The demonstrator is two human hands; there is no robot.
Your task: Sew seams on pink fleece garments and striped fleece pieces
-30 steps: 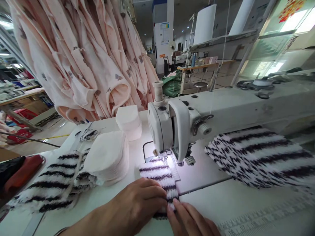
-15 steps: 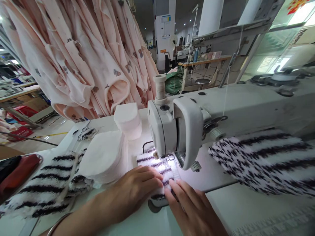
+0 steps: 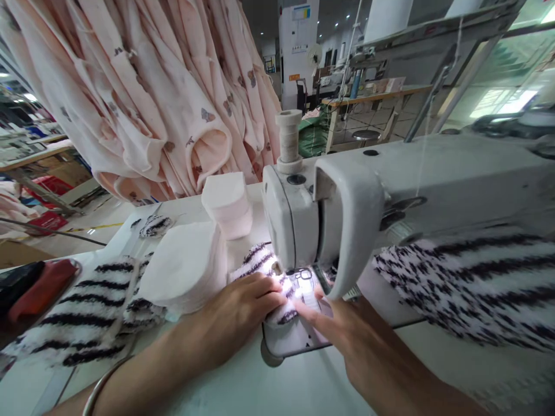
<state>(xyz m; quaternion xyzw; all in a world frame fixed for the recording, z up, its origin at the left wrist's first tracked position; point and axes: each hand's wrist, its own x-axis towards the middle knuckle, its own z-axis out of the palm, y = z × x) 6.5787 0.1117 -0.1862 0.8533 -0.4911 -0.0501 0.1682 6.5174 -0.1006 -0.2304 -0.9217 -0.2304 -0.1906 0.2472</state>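
Note:
A small piece of fluffy black-and-white striped fabric [image 3: 256, 260] lies under the needle area of a white sewing machine [image 3: 288, 222], lit by its lamp. My left hand [image 3: 251, 297] is pressed onto the fabric, its fingers bent together and gripping the near part. From the right, my right hand [image 3: 347, 326] reaches beneath the machine's head guard. Its index finger is stretched out to the fabric's right edge, with another finger apart near the metal plate. Part of the right hand is hidden by the guard.
Left of the machine stand stacks of white padding [image 3: 182, 266] and striped fabric pieces [image 3: 91, 309]. A larger striped, speckled fabric [image 3: 468, 283] lies at right under the machine arm. Pink printed garments [image 3: 173, 110] hang behind. A red and black item [image 3: 39, 292] sits far left.
The fabric has turned and moved back and left under the needle area, uncovering more of the plate. My right hand has shifted right and forward under the guard. The left hand stays on the fabric.

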